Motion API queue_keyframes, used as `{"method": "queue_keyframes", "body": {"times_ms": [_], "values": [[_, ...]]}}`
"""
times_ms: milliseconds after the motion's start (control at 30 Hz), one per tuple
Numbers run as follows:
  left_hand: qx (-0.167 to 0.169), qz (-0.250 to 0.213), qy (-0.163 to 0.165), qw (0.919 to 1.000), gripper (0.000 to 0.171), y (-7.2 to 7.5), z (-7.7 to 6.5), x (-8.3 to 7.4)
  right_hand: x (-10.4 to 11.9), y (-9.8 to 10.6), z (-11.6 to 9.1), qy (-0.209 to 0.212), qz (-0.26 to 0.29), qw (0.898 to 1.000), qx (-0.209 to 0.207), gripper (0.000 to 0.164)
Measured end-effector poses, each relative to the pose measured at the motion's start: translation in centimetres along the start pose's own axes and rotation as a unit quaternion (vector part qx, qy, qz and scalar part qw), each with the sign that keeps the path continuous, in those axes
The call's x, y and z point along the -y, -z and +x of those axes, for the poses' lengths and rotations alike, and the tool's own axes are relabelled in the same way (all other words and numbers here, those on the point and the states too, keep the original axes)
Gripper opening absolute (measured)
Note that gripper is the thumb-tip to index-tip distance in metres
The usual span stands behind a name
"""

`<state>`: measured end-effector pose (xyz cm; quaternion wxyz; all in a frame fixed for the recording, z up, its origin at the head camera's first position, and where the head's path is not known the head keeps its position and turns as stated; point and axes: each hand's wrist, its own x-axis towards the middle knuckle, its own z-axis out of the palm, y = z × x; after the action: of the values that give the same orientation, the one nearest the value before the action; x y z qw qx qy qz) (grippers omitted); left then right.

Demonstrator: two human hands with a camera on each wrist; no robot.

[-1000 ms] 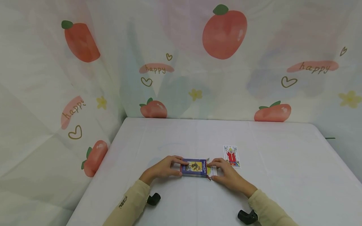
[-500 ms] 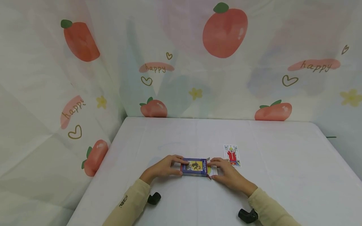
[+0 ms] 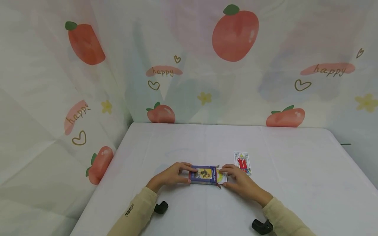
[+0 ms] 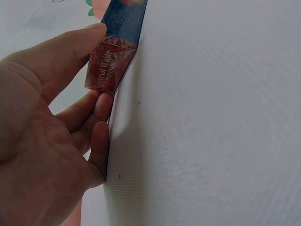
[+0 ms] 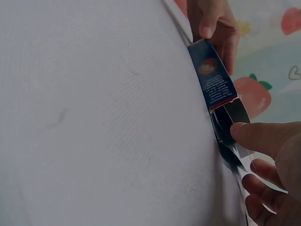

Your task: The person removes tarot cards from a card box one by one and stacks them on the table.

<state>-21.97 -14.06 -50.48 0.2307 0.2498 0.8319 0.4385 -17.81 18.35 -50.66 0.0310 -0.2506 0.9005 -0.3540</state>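
A blue tarot card box [image 3: 203, 174] lies flat on the white table, its picture side up. My left hand [image 3: 172, 175] grips the box's left end, thumb and fingers on opposite long sides; the left wrist view shows the red end panel printed with tarot lettering. The box's right end is open, with flaps folded out and a stack of tarot cards [image 3: 220, 177] sticking partway out. My right hand [image 3: 243, 183] pinches the protruding stack between thumb and fingers. In the right wrist view, the thumb rests on the stack [image 5: 238, 112] just outside the opening.
A single tarot card [image 3: 242, 160] with a red-robed figure lies face up behind my right hand. Dark wrist devices [image 3: 161, 207] hang by both sleeves. A printed fabric backdrop [image 3: 183, 88] rises behind the white-covered table [image 3: 295, 164] and along its left.
My right hand has shifted slightly right at the open end, and a little more of the yellow and white top card shows. The left hand and the box stay put.
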Motion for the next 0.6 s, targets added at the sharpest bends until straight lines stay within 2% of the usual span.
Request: {"method": "queue_keyframes", "body": {"times_ms": [267,600], "values": [[0.001,0.001,0.001,1.0000,0.046,0.0,0.0,-0.1,0.5,0.9,-0.1,-0.004,0.006,1.000,-0.019,0.048],[0.001,-0.004,0.002,1.0000,0.046,-0.1,-0.1,-0.2,-0.1,1.3,-0.7,-0.009,0.064,0.998,-0.018,0.048]]}}
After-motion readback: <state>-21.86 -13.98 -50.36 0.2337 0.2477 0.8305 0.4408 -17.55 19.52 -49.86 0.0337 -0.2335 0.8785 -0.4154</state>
